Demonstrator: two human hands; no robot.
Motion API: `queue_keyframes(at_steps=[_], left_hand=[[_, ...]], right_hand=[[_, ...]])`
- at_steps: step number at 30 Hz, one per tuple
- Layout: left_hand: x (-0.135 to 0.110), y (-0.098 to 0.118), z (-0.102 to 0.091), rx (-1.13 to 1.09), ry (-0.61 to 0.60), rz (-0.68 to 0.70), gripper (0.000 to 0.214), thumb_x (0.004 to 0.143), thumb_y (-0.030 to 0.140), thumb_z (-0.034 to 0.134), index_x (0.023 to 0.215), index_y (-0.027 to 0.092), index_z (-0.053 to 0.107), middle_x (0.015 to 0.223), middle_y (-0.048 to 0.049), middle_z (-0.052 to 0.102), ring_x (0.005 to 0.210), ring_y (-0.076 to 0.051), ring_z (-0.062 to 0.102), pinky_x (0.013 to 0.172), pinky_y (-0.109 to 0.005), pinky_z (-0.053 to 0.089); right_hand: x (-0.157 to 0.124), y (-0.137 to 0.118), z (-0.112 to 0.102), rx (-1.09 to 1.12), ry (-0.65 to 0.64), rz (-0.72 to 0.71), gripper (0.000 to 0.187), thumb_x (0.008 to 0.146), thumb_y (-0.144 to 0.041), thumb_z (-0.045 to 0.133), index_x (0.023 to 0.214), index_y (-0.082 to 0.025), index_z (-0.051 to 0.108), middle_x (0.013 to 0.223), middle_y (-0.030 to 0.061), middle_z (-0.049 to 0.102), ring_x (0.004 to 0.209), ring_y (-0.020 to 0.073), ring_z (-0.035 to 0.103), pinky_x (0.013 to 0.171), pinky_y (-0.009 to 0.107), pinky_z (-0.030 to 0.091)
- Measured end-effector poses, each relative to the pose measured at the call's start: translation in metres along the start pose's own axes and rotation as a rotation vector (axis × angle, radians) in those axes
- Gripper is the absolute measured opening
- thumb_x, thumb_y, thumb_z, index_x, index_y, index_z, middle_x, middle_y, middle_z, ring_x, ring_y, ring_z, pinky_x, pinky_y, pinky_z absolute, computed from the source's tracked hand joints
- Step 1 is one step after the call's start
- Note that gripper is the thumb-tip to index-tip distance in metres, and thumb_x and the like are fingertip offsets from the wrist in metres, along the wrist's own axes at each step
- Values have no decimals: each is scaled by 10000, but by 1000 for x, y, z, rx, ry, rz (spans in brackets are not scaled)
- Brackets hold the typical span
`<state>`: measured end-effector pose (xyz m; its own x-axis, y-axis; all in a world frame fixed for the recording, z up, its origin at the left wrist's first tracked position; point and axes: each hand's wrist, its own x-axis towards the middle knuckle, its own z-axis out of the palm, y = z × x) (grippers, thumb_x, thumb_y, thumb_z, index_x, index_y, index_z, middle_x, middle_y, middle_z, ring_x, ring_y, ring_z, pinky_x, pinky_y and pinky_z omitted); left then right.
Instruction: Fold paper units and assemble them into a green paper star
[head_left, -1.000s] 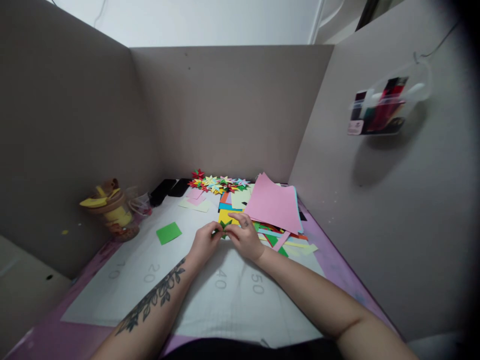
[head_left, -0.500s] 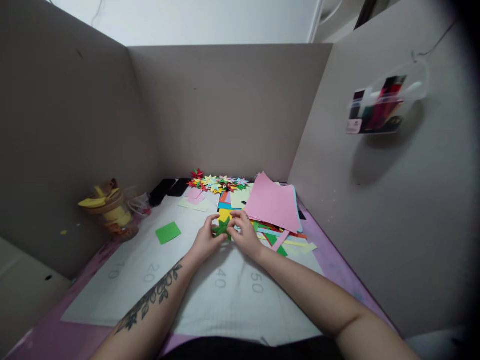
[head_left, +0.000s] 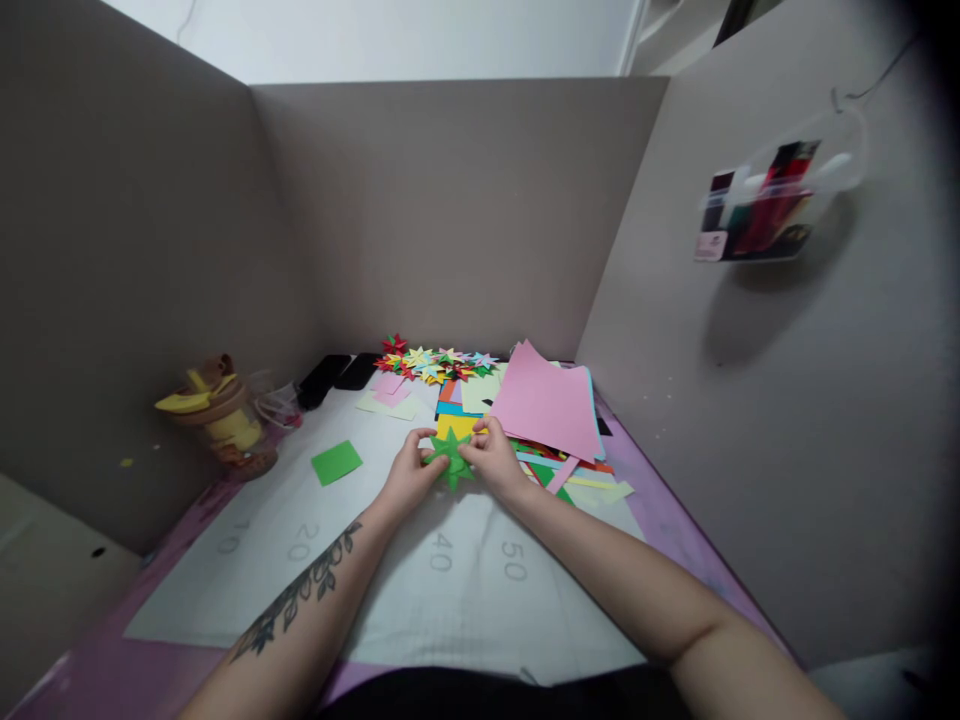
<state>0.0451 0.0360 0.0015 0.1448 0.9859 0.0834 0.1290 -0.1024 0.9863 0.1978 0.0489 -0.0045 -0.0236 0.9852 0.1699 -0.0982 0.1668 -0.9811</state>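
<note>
A green folded paper star (head_left: 452,460) with several points is held between my two hands, its face turned up toward me. My left hand (head_left: 411,465) pinches the star's left side with thumb and fingers. On the right side, my right hand (head_left: 495,458) grips it the same way. Just behind the star lies yellow paper (head_left: 462,426). A green paper square (head_left: 337,463) rests on the white sheet to the left of my hands. Farther back, a heap of colourful paper stars (head_left: 435,365) sits by the rear wall.
Pink paper sheets (head_left: 544,400) overlap coloured strips (head_left: 562,475) at right. Two black flat objects (head_left: 324,381) lie back left, near a pot-like container (head_left: 232,430) with yellow things. Grey partitions (head_left: 457,220) enclose the table; a clear basket (head_left: 780,200) hangs right.
The green paper star has been tilted so its face now shows more fully. Both hands have moved slightly apart around it and keep their hold.
</note>
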Motion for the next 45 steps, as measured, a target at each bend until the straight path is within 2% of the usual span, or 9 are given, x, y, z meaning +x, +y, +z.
queue_keyframes(at_steps=[6, 11, 15, 26, 30, 33, 36, 41, 45], left_hand=[[2, -2, -1, -48, 3, -38, 479, 665, 310, 641, 1065, 184, 410, 622, 59, 547, 477, -78, 507, 455, -172, 365], [3, 1, -2, -136, -10, -64, 456, 645, 289, 650, 1020, 179, 415, 521, 106, 452, 401, -53, 423, 417, -158, 301], [3, 3, -4, -178, -25, -51, 444, 633, 267, 651, 1000, 193, 413, 486, 126, 397, 381, -46, 386, 418, -156, 287], [2, 5, -4, -240, -82, -64, 400, 633, 259, 663, 951, 192, 430, 479, 122, 413, 391, -46, 396, 430, -160, 297], [5, 2, -5, -271, 19, -74, 394, 627, 299, 682, 915, 181, 441, 491, 106, 461, 419, -53, 437, 459, -164, 328], [7, 2, -5, -271, 117, -99, 406, 597, 329, 702, 867, 175, 441, 492, 98, 480, 419, -57, 445, 454, -164, 327], [7, 3, -5, -303, 168, -115, 397, 578, 328, 706, 810, 181, 420, 470, 112, 451, 404, -52, 435, 448, -158, 325], [5, 4, -4, -314, 51, -172, 404, 554, 212, 689, 841, 190, 406, 467, 114, 460, 380, -51, 426, 419, -151, 306], [4, 4, -6, -261, -3, -201, 468, 555, 258, 717, 903, 188, 412, 542, 63, 560, 439, -82, 509, 457, -174, 368]], right_hand=[[1, 9, -2, 33, -70, 46, 393, 613, -181, 586, 895, -243, 320, 523, -135, 429, 405, 73, 397, 408, 168, 305], [-1, 9, -2, 9, -138, 19, 383, 617, -166, 575, 902, -242, 330, 512, -139, 406, 401, 68, 379, 403, 158, 288], [-2, 7, -2, 28, -138, 34, 345, 645, -194, 557, 903, -240, 332, 495, -141, 388, 392, 66, 364, 401, 157, 279], [-1, 7, -1, 36, -133, 48, 341, 626, -190, 579, 861, -238, 336, 504, -134, 394, 402, 66, 357, 402, 161, 264], [1, 8, -2, 130, -96, 62, 316, 687, -289, 586, 901, -229, 361, 560, -107, 445, 432, 67, 398, 429, 169, 297], [-1, 8, 0, 166, -123, 117, 390, 645, -307, 639, 920, -224, 374, 647, -76, 503, 487, 82, 477, 470, 193, 363], [-2, 9, 3, 156, -139, 144, 434, 589, -246, 659, 914, -229, 372, 587, -103, 475, 457, 88, 474, 467, 200, 371], [3, 11, 0, 136, 18, 81, 369, 580, -208, 620, 852, -227, 371, 535, -125, 420, 426, 64, 410, 436, 169, 298], [6, 12, -6, 109, 11, 47, 357, 604, -212, 603, 869, -229, 365, 540, -120, 430, 439, 74, 430, 453, 182, 325]])
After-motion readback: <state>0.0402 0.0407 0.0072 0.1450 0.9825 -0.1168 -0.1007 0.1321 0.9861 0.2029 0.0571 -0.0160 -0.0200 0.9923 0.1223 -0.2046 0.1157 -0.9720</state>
